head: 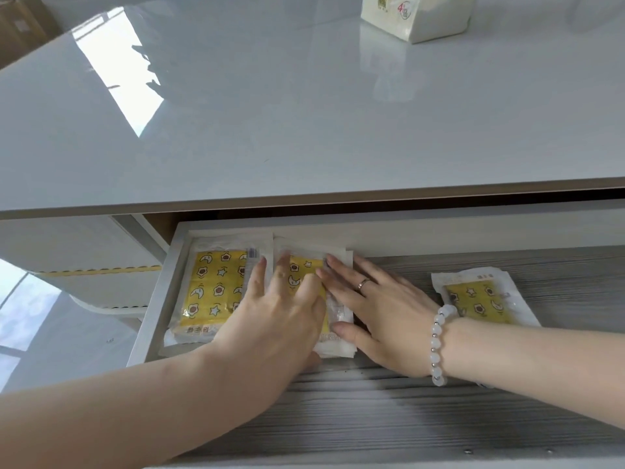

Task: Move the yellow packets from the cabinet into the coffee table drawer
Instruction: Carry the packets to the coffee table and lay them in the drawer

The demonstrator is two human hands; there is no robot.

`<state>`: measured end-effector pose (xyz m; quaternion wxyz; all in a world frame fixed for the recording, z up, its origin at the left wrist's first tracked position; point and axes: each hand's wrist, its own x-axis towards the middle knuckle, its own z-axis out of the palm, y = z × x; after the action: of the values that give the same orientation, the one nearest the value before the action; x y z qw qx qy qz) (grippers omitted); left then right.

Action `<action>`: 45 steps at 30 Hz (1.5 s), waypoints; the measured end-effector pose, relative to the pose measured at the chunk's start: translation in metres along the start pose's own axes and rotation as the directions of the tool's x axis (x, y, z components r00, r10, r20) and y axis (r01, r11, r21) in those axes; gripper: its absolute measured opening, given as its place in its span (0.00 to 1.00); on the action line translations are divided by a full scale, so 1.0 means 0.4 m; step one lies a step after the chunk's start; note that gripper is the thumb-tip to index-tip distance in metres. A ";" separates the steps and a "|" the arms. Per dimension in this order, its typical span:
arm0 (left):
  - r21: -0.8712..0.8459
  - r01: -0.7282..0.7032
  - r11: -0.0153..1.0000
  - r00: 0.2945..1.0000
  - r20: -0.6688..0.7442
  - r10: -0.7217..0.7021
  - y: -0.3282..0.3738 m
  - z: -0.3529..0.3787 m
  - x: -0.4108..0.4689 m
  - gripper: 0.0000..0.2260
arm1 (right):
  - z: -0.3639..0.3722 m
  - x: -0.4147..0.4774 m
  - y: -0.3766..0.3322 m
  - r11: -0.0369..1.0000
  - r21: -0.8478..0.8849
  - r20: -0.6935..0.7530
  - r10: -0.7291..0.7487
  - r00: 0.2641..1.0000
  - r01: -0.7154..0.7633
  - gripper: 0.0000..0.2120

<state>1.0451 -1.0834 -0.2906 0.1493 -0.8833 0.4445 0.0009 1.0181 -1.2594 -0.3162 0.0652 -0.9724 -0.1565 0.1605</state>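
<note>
The coffee table drawer [439, 418] is pulled out, with a grey wood-grain floor. Three yellow packets lie in it. One packet [213, 286] sits flat in the far left corner. A second packet [306, 272], a small stack in clear wrap, lies beside it. My left hand [277, 319] lies flat on this stack with straight fingers. My right hand [378, 313] presses its right edge, fingers straight, thumb at the stack's near end. A third packet [480, 299] lies apart at the right, partly hidden by my right wrist.
The glossy white table top [304, 113] overhangs the drawer's back. A white tissue pack [416, 15] stands on it at the far right. A brown cardboard box [20, 25] shows at the top left. The drawer's white left wall [152, 316] borders the packets.
</note>
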 end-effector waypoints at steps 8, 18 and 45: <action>-0.045 0.034 0.998 0.993 0.117 -0.028 -0.022 0.003 0.009 0.25 | -0.010 0.005 0.003 0.999 0.014 -0.011 -0.032 0.999 0.032 0.32; 0.042 0.019 0.999 0.986 0.167 -0.025 -0.016 -0.035 0.025 0.31 | -0.178 -0.157 0.128 0.938 -0.003 0.094 0.344 0.934 -0.346 0.33; -0.117 -0.301 0.946 0.887 -0.399 0.233 0.156 -0.045 0.111 0.20 | -0.045 -0.157 0.220 0.348 0.473 0.442 0.701 0.560 -0.809 0.36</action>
<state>1.0207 -1.1579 -0.2959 -0.0197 -0.8064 0.5807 -0.1102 0.9924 -1.3643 -0.2964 0.2923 -0.8319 0.3701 0.2925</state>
